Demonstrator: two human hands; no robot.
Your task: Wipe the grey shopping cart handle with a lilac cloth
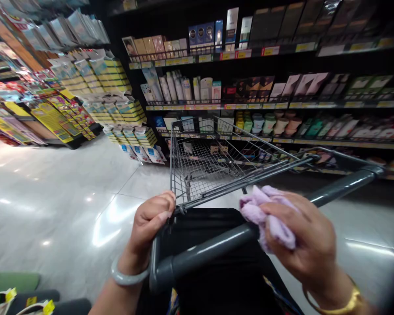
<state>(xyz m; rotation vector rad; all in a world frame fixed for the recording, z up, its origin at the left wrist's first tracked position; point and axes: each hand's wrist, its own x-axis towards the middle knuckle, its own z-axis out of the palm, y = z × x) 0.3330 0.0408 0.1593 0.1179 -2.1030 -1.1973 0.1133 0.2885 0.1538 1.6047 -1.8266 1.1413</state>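
A grey wire shopping cart (216,162) stands in front of me, its basket holding nothing I can see. My left hand (149,227) is closed around the left end of the cart's frame, beside the grey handle bar (203,251). My right hand (302,240) is closed on a crumpled lilac cloth (269,218) and presses it against the handle bar near its middle. A pale bangle sits on my left wrist and a gold one on my right.
Dark shelves (282,105) of boxed and bottled goods run along the right, close to the cart. Stacked packaged products (118,100) stand on displays at the left and centre. Glossy white floor (52,192) spreads to the left. Tagged items (16,293) lie at the bottom left.
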